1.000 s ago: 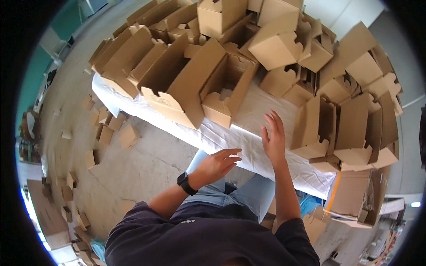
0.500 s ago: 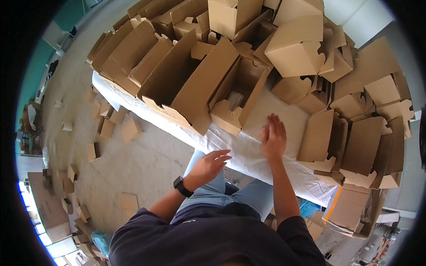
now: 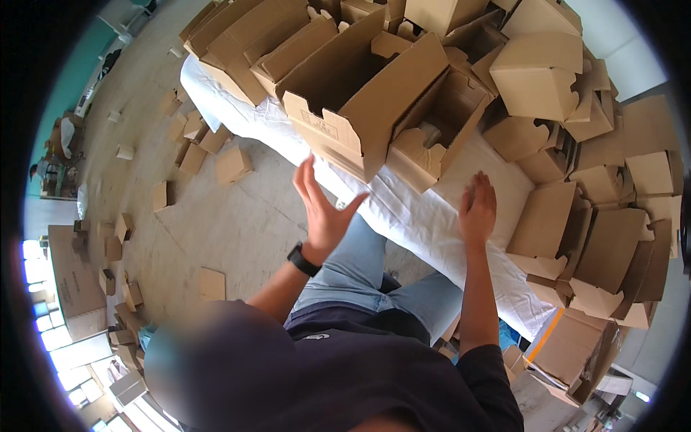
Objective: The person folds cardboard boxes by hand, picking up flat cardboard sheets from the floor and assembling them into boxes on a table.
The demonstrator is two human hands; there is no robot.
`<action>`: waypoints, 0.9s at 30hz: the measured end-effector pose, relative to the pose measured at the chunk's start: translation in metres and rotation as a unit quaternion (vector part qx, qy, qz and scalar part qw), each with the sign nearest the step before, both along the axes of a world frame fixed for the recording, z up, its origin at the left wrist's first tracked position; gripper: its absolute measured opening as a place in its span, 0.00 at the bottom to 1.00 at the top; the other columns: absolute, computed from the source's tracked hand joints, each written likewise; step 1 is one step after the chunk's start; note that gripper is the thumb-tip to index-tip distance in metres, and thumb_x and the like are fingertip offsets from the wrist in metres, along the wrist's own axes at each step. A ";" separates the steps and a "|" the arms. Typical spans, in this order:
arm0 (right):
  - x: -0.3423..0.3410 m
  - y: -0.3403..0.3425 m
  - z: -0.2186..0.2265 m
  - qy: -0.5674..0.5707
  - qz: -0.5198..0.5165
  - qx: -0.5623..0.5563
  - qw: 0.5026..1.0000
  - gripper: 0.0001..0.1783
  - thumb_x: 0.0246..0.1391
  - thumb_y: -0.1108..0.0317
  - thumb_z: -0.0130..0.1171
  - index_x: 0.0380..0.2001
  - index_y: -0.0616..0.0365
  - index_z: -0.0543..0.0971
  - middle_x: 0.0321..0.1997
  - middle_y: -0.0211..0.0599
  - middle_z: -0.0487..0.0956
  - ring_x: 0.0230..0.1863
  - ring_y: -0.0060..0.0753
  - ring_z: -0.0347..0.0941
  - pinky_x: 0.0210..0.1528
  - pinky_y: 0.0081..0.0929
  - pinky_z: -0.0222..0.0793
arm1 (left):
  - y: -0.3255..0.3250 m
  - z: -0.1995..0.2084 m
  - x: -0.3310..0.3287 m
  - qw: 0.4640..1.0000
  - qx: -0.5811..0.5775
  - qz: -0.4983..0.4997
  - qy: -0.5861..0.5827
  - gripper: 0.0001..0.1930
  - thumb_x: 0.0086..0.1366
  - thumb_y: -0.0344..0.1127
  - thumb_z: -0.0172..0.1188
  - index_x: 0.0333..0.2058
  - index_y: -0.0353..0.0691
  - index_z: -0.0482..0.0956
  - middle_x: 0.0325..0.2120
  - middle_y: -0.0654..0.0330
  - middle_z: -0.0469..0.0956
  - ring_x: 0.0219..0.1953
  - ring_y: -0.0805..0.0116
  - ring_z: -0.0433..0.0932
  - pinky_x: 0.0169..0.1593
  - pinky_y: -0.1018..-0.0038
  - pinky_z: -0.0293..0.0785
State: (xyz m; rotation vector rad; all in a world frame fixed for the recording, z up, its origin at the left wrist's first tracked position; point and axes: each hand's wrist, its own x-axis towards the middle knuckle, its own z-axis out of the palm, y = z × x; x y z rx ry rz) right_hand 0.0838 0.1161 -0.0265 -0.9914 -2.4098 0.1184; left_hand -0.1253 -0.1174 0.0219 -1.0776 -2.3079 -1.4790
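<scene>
My left hand [image 3: 324,214] is raised just short of the table's near edge, thumb and fingers spread, with nothing in it. Closest to it is a large open cardboard box [image 3: 320,139] with upright flaps; a gap shows between them. Beside that box, on its right, stands a narrower open carton [image 3: 414,160] with a pale piece inside, too unclear to name. My right hand [image 3: 478,210] is at the white cloth [image 3: 450,223], fingers extended and holding nothing. Whether it presses on the cloth, I cannot tell.
Several open cartons [image 3: 540,75] are piled at the back of the table. More cartons [image 3: 612,252] line its right side. Small boxes [image 3: 234,164] lie scattered on the concrete floor [image 3: 237,216] to the left. A larger carton [image 3: 568,342] stands by the table's right end.
My left hand has moved forward toward the large box, and its fingers have spread wider. My right hand stays over the cloth. The whole view has shifted, so the boxes sit further right.
</scene>
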 end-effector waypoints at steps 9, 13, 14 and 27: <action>0.002 0.003 -0.006 0.011 -0.005 0.015 1.000 0.19 0.60 0.64 0.52 0.53 0.59 0.73 0.61 0.42 0.72 0.63 0.46 0.67 0.66 0.42 0.60 | 0.041 0.016 -0.042 0.997 0.070 0.016 -0.028 0.73 0.35 0.49 0.83 0.70 0.43 0.33 0.70 0.49 0.36 0.72 0.51 0.42 0.69 0.49 0.49; 0.000 0.000 -0.002 0.011 -0.010 -0.006 1.000 0.20 0.60 0.64 0.51 0.53 0.60 0.73 0.61 0.43 0.72 0.63 0.45 0.67 0.68 0.43 0.59 | 0.034 0.008 -0.046 0.998 0.054 -0.006 -0.032 0.75 0.35 0.50 0.83 0.70 0.44 0.30 0.71 0.49 0.32 0.73 0.52 0.38 0.70 0.49 0.47; 0.000 -0.001 -0.002 0.013 -0.009 -0.003 1.000 0.20 0.59 0.64 0.51 0.53 0.60 0.73 0.61 0.44 0.72 0.63 0.45 0.67 0.68 0.43 0.59 | 0.033 0.007 -0.045 0.998 0.051 -0.007 -0.028 0.75 0.35 0.50 0.83 0.70 0.44 0.30 0.71 0.49 0.32 0.73 0.52 0.38 0.70 0.49 0.47; -0.048 -0.021 0.126 0.345 0.069 -0.054 0.934 0.23 0.59 0.68 0.58 0.57 0.59 0.69 0.65 0.46 0.67 0.63 0.43 0.66 0.61 0.35 0.65 | 0.033 0.006 -0.038 0.999 0.042 -0.012 0.012 0.69 0.39 0.37 0.82 0.70 0.41 0.35 0.70 0.46 0.36 0.71 0.47 0.43 0.68 0.49 0.52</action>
